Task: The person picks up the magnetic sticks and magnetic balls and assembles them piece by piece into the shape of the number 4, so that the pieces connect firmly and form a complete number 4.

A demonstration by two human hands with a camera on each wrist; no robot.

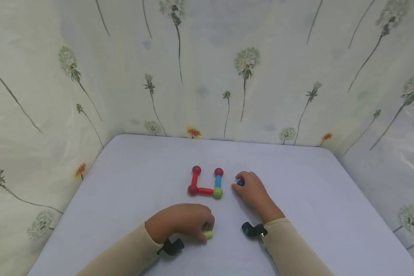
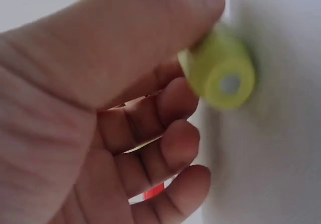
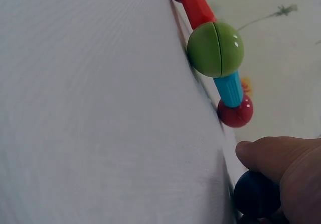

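My left hand (image 1: pixel 183 220) pinches a short yellow-green rod (image 2: pixel 220 68) between thumb and fingers, low over the table; a grey round spot shows in its end. My right hand (image 1: pixel 253 191) holds a dark blue ball (image 3: pixel 257 195) under its thumb, to the right of a joined shape. That shape lies on the table as a U open at the far side. It has a red ball (image 1: pixel 196 170), a red rod (image 1: pixel 194 179), a corner red ball (image 1: pixel 192 189), another red rod (image 1: pixel 205 191), a green ball (image 1: pixel 217 193), a blue rod (image 1: pixel 218 181) and a red ball (image 1: pixel 219 172).
The white table (image 1: pixel 141 165) is backed by a dandelion-patterned curtain (image 1: pixel 207 107), which also hangs along both sides. A black wrist camera (image 1: pixel 172 247) sits at my left cuff and another black camera (image 1: pixel 253 229) at my right cuff, both close above the tabletop.
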